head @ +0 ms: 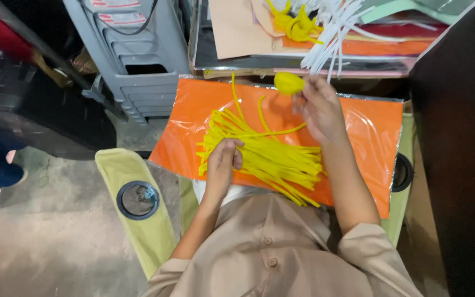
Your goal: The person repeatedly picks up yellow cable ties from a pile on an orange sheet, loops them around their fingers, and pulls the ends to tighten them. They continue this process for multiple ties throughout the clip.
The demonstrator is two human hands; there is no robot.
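While strips (270, 157) crowd sheet (369, 126); edges bare.

Grey stacked stools (138, 60), white strips (331, 38), green armrest (138, 220)

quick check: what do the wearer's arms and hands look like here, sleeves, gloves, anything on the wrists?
Both hands are bare: no gloves, rings, watch or bands visible on the left hand or right hand. Forearms are uncovered. The tan, buttoned shirt has short sleeves ending near the elbows. No cables or markings show.
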